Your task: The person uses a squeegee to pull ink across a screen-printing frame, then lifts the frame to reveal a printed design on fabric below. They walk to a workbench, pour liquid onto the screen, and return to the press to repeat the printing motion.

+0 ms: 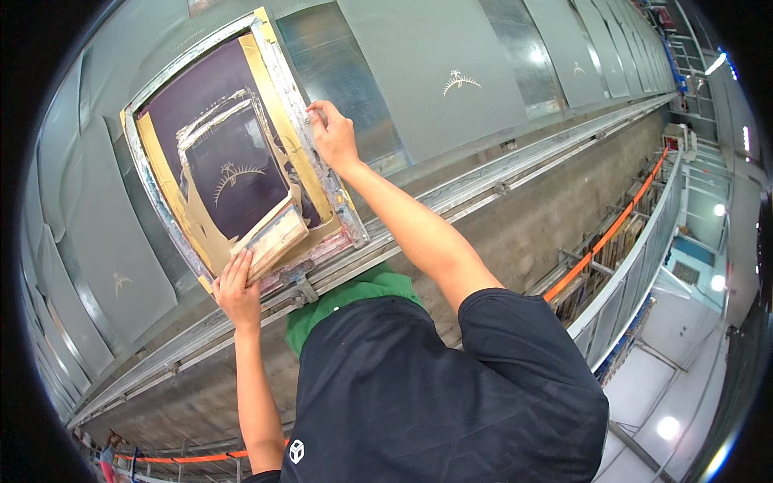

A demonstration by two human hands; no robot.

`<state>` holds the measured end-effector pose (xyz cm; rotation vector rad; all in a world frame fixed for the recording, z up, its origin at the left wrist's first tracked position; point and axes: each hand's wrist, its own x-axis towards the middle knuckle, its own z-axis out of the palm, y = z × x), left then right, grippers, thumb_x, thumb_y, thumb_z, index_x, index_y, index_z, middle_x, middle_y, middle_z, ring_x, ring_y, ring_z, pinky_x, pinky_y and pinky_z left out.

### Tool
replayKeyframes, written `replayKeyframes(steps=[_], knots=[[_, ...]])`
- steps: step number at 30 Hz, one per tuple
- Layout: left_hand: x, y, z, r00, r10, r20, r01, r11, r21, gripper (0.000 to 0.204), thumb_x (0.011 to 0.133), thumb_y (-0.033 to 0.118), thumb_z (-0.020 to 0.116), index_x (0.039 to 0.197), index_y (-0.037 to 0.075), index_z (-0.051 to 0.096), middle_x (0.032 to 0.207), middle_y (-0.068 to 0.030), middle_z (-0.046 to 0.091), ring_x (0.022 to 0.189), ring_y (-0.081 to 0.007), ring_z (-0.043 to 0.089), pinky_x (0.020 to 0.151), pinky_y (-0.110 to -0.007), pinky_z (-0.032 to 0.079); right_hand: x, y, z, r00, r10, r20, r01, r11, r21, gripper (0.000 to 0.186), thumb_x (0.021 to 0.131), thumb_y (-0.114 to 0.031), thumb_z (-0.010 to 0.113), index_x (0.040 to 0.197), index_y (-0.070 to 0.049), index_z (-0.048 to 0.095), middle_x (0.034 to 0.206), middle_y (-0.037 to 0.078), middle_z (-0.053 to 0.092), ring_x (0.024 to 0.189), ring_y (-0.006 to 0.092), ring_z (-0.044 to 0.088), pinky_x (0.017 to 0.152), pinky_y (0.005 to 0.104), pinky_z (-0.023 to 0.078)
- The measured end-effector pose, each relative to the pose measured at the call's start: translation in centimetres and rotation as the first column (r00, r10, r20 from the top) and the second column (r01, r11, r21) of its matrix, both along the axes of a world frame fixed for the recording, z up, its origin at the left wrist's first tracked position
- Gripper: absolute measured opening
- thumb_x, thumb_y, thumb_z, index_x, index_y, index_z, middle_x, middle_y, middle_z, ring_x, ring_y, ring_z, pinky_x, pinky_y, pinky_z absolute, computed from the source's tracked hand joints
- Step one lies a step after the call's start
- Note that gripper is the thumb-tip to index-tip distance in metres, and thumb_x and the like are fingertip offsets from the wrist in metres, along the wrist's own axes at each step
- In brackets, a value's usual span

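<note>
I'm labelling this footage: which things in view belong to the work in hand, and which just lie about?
In the work:
tape-edged frame, right hand at its edge
wooden squeegee, at left hand
grey panels with pale motifs

Merely around:
orange strip
grey railing

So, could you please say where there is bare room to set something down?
Beyond the right hand, the dark glossy strip between the frame and grey sheet looks bare; so does another strip past that sheet. The frame's near end is crowded by the left hand and wooden block.
</note>
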<state>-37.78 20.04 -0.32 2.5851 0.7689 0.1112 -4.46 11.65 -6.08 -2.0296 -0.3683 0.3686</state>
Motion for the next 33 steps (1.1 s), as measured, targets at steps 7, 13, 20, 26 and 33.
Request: replayKeyframes(steps=[7, 13, 20, 26, 33], knots=[[-3.0, -1.1, 1.3, 0.995, -0.103, -0.014, 0.103, 0.995, 0.000, 0.063, 0.069, 0.003, 0.072, 0.128, 0.025, 0.067, 0.131, 0.0032, 0.067, 0.122, -0.0195, 0.062, 0.094, -0.041, 0.040, 1.2, 0.5, -0.7, 0.992, 0.067, 0.108, -0.060, 0.996, -0.066, 0.023, 0.096, -0.022, 0.059, 0.111, -0.007, 0.068, 0.096, 0.021, 0.071, 0.086, 0.0381, 0.070, 0.078, 0.0443, 0.054], [-0.2, 1.7, -0.5, 1.000, -0.017, 0.020, 0.015, 0.993, 0.118, 0.055, 0.070, 0.010, 0.076, 0.123, 0.025, 0.070, 0.124, 0.0066, 0.071, 0.114, -0.0132, 0.065, 0.088, -0.038, 0.040, 2.6, 0.1, 1.4, 0.936, 0.349, 0.037, -0.287, 0.820, -0.495, 0.031, 0.097, -0.035, 0.062, 0.116, -0.012, 0.070, 0.106, 0.015, 0.069, 0.093, 0.0306, 0.065, 0.085, 0.0401, 0.052], [10.4, 17.0, -2.4, 0.998, -0.001, -0.065, 0.000, 1.000, -0.010, 0.041, 0.076, 0.012, 0.074, 0.113, 0.030, 0.075, 0.101, 0.0012, 0.076, 0.090, -0.0169, 0.067, 0.086, -0.037, 0.039, 2.2, 8.3, 9.2, 0.560, 0.798, 0.223, -0.625, 0.584, -0.518, 0.042, 0.088, -0.040, 0.071, 0.119, -0.012, 0.071, 0.129, 0.010, 0.062, 0.118, 0.0293, 0.058, 0.097, 0.0435, 0.049], [15.3, 20.6, -3.6, 1.000, 0.017, 0.016, -0.017, 1.000, -0.009, 0.036, 0.074, 0.013, 0.070, 0.105, 0.029, 0.079, 0.094, -0.0038, 0.075, 0.081, -0.0258, 0.071, 0.073, -0.040, 0.054, 2.8, 12.2, 2.1, 0.568, 0.807, 0.165, -0.660, 0.565, -0.495, 0.036, 0.077, -0.014, 0.074, 0.111, -0.004, 0.071, 0.108, 0.013, 0.069, 0.106, 0.0339, 0.063, 0.094, 0.0419, 0.051], [6.1, 9.8, -1.6, 0.998, -0.007, -0.069, 0.004, 0.998, -0.055, 0.045, 0.073, 0.002, 0.067, 0.109, 0.027, 0.076, 0.113, 0.0036, 0.074, 0.103, -0.0142, 0.069, 0.081, -0.036, 0.041, -7.1, 1.0, 4.6, 0.622, 0.778, 0.087, -0.699, 0.602, -0.386, 0.051, 0.071, -0.001, 0.078, 0.120, -0.005, 0.065, 0.120, 0.012, 0.062, 0.114, 0.0320, 0.058, 0.097, 0.0402, 0.050]])
